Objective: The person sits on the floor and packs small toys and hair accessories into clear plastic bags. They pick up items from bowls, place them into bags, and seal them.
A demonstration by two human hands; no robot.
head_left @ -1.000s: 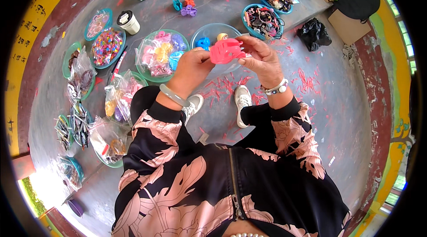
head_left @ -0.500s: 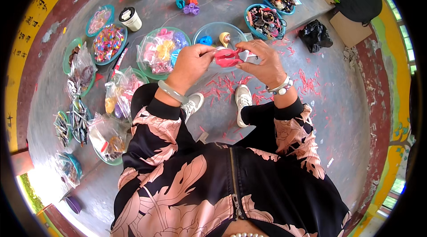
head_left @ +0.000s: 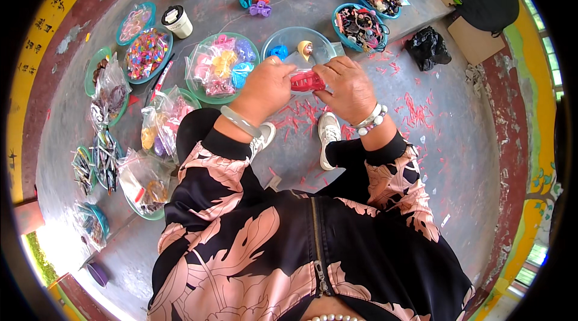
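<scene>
- Red hair claw clip (head_left: 307, 81): glossy moulded plastic with a toothed edge, partly sheathed in a thin clear wrapper; held between both hands, above the grey concrete floor (head_left: 457, 140) and just in front of the clear glass bowl (head_left: 289, 40).
- Left hand (head_left: 265, 87): fingers curled close around the clip's left end, gripping it; a pale translucent bangle (head_left: 241, 122) sits on the wrist.
- Right hand (head_left: 349, 87): fingers bent tight over the clip's right end and its wrapper, thumb pressed on top; a bead bracelet (head_left: 368, 120) is on the wrist.
- Clear glass bowl: round and shallow, holding a blue piece and a yellow piece.
- Green-rimmed dish (head_left: 253, 56): round, holding clear bags of pink, yellow and blue clips.
- Teal dish of small multicoloured pieces (head_left: 146, 53): round, to the left; a white cylindrical tub with a dark lid (head_left: 177, 21) stands just beside it.
- Teal baskets (head_left: 360, 24): filled with dark mixed hair accessories, at the far side.
- Loose claw clips (head_left: 256, 0): teal, orange and purple, lying on the floor.
- Red plastic shavings (head_left: 415, 107): thin slivers scattered on the floor near the white shoes (head_left: 328, 137).
- Crumpled black plastic bag (head_left: 427, 49): glossy, to the right.
- Floral jacket sleeves (head_left: 397, 182): black with pink leaf print, smooth fabric.
</scene>
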